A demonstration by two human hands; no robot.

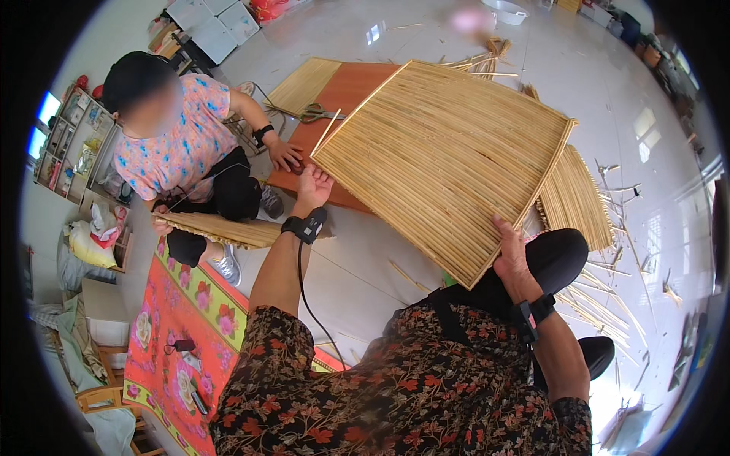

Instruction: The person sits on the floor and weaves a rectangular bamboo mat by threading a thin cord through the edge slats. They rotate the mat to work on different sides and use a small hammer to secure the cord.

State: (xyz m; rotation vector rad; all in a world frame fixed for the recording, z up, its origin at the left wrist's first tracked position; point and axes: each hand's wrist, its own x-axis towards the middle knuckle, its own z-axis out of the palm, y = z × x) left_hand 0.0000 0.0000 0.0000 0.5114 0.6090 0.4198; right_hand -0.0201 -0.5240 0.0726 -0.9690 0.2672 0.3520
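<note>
A flat panel of straw-coloured stalks (449, 159), laid side by side with a bound rim, is tilted up in front of me. At its left corner my left hand (313, 188) has its fingers curled at the edge. My right hand (511, 254) grips the lower right edge, thumb on the upper face and fingers behind, partly hidden. One loose stalk (327, 131) sticks up beside the left corner. Close to my left hand, a co-worker's hand (285, 154) rests on a reddish-brown board (365, 80). The co-worker's other hand (161, 222) holds a smaller stalk panel (220, 228).
Scissors (313, 112) lie on the board near another stalk panel (304, 85). To the right, a further panel (576, 201) and scattered stalks (601, 304) lie on the shiny floor. A red flowered mat (171, 334) spreads at the left. A white basin (506, 11) stands far off.
</note>
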